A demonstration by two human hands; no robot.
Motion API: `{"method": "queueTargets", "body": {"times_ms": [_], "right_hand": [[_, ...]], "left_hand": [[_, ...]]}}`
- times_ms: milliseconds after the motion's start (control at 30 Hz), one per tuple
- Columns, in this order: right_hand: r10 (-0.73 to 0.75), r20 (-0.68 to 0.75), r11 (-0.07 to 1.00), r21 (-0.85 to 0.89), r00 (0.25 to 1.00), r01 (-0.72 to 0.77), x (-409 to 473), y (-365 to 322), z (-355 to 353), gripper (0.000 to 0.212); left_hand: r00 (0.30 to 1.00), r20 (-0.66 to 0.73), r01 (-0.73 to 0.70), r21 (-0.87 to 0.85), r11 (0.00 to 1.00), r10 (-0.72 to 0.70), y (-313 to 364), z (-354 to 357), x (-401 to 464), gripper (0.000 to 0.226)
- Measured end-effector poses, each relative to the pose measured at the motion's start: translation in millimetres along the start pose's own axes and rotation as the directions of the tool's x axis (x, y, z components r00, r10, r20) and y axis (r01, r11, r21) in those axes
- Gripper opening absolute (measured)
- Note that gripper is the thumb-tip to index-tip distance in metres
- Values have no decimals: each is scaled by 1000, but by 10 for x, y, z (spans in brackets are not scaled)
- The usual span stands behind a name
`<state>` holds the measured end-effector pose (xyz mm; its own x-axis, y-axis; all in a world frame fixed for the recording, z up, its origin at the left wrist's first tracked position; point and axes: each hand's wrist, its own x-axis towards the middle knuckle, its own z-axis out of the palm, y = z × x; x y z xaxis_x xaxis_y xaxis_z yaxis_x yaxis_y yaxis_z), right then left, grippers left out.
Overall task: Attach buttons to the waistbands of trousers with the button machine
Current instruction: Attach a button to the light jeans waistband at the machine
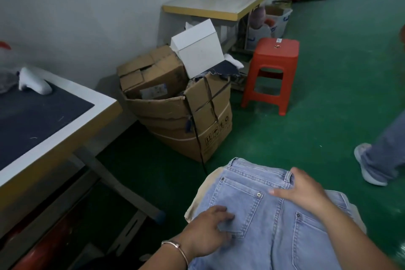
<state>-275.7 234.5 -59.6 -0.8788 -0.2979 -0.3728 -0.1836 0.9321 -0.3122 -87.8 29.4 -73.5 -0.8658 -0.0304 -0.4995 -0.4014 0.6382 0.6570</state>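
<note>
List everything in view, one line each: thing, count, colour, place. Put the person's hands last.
jeans: one, light blue, bottom centre, back pockets up
work table: one, white-edged with dark top, left
cardboard boxes: several, brown, by the wall
white box: one, on the cardboard boxes
stool: one, red, on green floor
sewing table: one, pale, at the back
passer-by's leg: one, right edge
left hand: flat on jeans, bracelet on wrist
right hand: flat near waistband
</note>
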Motion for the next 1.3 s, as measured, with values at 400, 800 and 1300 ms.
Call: {"method": "queueTargets", "body": {"times_ms": [400,800,1300], "right_hand": [[-664,-258,748,-259,702,612,-884,-614,-595,28],[-869,-293,279,376,399,884,-1615,-1396,-1283,41],[-936,44,227,834,348,503,-2245,-3384,-1440,35]], "left_hand": [[924,-371,-10,-250,968,-87,107,-332,-46,75],[981,132,-30,-623,781,142,461,-1519,-1305,84],[704,-649,-151,260,954,288,389,-1826,-4129,16]]}}
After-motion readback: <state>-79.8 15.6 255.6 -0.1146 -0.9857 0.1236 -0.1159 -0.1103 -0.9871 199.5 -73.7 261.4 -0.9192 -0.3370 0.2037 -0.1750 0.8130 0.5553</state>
